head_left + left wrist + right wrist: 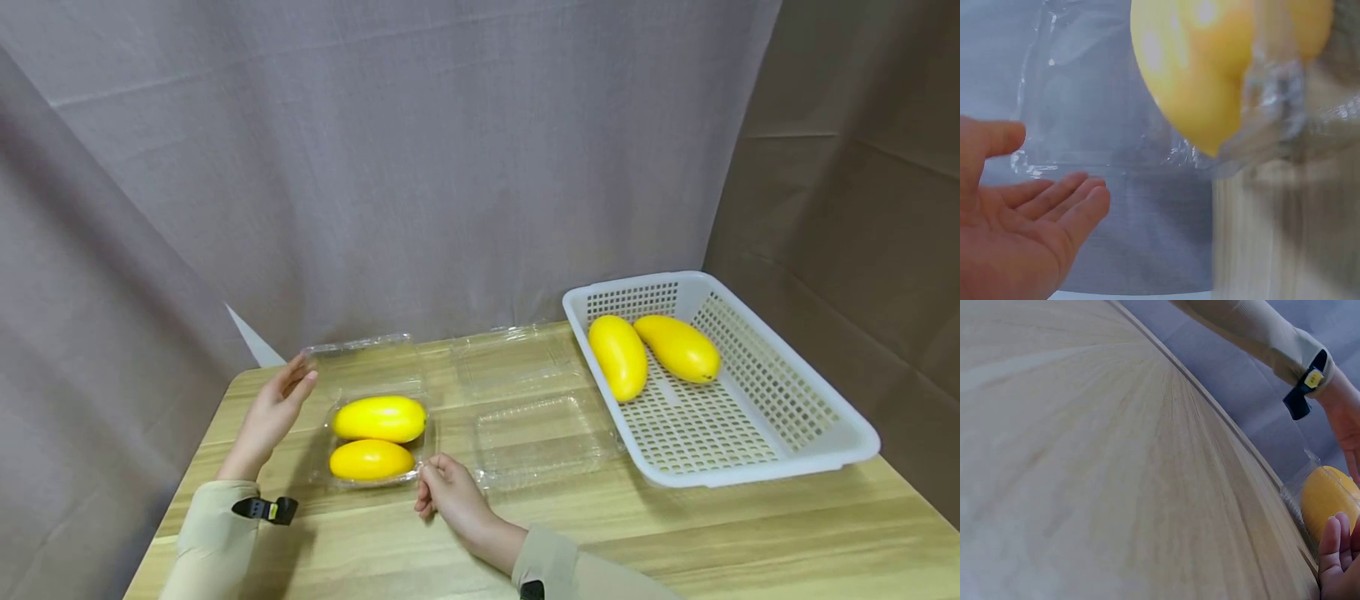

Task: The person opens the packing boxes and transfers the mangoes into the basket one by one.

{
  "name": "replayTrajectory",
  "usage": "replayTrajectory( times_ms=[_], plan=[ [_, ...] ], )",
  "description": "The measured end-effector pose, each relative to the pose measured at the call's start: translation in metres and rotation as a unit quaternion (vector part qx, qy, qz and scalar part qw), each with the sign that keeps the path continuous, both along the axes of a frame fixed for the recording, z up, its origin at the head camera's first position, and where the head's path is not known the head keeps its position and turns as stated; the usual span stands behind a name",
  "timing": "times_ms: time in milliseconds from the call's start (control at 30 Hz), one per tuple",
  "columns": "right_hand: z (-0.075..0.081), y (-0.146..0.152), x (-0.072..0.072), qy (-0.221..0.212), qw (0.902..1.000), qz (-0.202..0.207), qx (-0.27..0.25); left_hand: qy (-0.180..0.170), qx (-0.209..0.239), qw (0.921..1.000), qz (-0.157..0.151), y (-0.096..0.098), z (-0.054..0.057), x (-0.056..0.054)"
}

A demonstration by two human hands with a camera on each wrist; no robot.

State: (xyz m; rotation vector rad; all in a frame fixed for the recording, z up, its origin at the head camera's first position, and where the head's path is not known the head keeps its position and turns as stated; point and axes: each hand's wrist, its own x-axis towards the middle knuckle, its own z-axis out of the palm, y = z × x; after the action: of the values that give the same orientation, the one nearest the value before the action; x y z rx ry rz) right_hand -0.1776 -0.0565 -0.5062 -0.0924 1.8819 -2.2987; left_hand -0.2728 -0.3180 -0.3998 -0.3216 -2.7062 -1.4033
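Four glossy, oblong yellow fruits (pixel 378 419) show: two lie side by side in one open, clear plastic clamshell (pixel 363 367), two in a white perforated plastic basket (pixel 693 429). A second clear clamshell (pixel 536 433) lies open between them on the wood-grained table (pixel 360 550). The left hand (pixel 272 415), fingers extended and thumb apart, is at the first lid's corner; the right hand (pixel 457 500), fingers curled, seems to pinch that clamshell's near corner. Only the head view shows the basket; only the left wrist view plainly shows the left palm.

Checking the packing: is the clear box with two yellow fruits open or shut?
Open: its lid is folded back behind the yellow fruits, not over them.
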Motion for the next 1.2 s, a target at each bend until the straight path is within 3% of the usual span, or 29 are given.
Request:
replayTrajectory(
  times_ms=[200, 500, 667, 900, 1200],
  plan=[
    [-0.001, -0.001, 0.000, -0.005, 1.0000, -0.002, -0.001, -0.047, 0.004, 0.9984, -0.030, 0.002, 0.000, -0.013],
    [-0.002, -0.001, 0.001, -0.004, 1.0000, 0.001, -0.007, -0.101, -0.010, 0.9937, -0.048, 0.001, -0.026, -0.023],
    [-0.001, 0.000, 0.002, -0.002, 1.0000, 0.002, -0.008, -0.092, -0.025, 0.9945, -0.043, 0.003, -0.034, -0.024],
    [0.000, 0.000, 0.003, 0.000, 1.0000, 0.000, -0.008, -0.098, 0.010, 0.9934, -0.058, -0.001, -0.042, -0.022],
    [0.000, 0.002, 0.003, -0.002, 0.9999, -0.003, -0.015, -0.117, 0.040, 0.9913, -0.046, -0.008, -0.049, -0.013]
  ],
)
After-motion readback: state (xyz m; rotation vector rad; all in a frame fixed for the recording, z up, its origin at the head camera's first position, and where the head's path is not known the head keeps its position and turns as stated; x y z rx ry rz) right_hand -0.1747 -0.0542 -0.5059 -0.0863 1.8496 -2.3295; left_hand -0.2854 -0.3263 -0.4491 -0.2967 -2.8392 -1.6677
